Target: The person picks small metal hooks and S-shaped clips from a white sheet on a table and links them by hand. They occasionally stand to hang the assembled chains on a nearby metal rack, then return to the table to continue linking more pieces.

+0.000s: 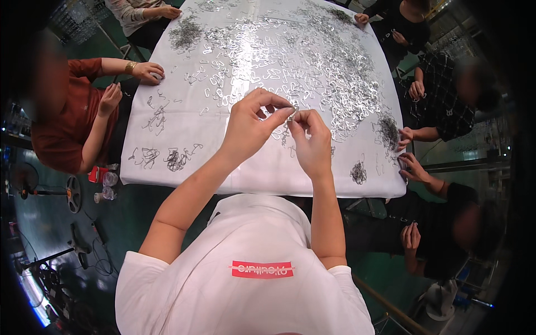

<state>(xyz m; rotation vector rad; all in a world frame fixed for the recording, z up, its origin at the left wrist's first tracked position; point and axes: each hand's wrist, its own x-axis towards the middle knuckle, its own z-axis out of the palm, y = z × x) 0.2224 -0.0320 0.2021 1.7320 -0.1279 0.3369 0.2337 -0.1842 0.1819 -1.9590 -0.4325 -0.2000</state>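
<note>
A small metal piece (293, 111) is held up between the two hands, over the white surface (251, 183). It is pinched by the left hand (249, 126), with the thumb and first finger brought together on it. The near side of the same piece is gripped by the thumb and fingertips of the right hand (312, 142). Most of the piece is hidden by the fingers, so its full shape cannot be told.

Many loose wire hooks (268, 50) are spread past both hands, on the far part of the surface. A small dark pile of hooks (358, 172) is found to the right of the right hand, closer to the body. Another pile (176, 159) is seen to the left of the left hand, also closer to the body. Well to the left of the left hand, the surface is touched by another person's hand (148, 72).

For this step, it seems best for the piece to be kept steady by the left hand while only small, soft moves are made by the right. The wire looks thin, so it should not be squeezed too hard, or it may be bent or slip away. The fingertips should be kept near its ends, so that the middle can be seen. Both wrists should be kept loose.
</note>
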